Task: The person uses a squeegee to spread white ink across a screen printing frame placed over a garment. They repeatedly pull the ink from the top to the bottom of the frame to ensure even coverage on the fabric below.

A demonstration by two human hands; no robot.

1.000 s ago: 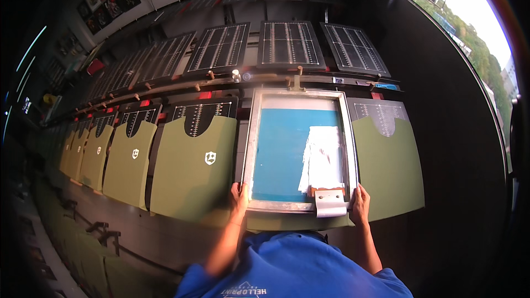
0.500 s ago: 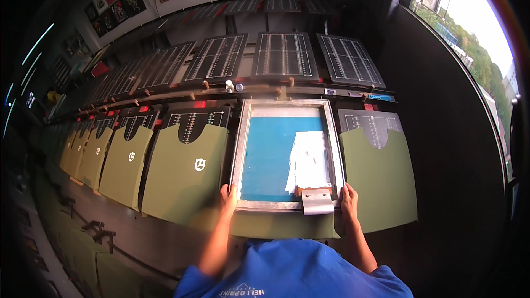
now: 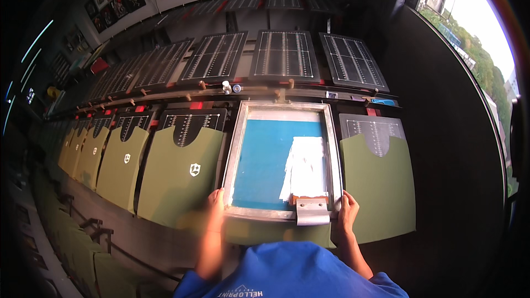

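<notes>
Left hand (image 3: pixel 216 203) and right hand (image 3: pixel 347 212): fingers curled gripping metal frame (image 3: pixel 259 213), white ink (image 3: pixel 306 160) inside at right, squeegee (image 3: pixel 312 212) at near end.

Screen-printing frame (image 3: pixel 236 149): blue mesh (image 3: pixel 262 160), left part, unobstructed from above. Obstacles: squeegee (image 3: pixel 312 213) and white ink (image 3: pixel 307 160), lower right; pegged rail (image 3: pixel 256 90), beyond far edge. Narrow gap, frame to green garment panel (image 3: pixel 176 187) at left.

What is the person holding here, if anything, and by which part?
A metal frame, held by its two long sides near the bottom corners: left hand on the left side, right hand on the right.
</notes>
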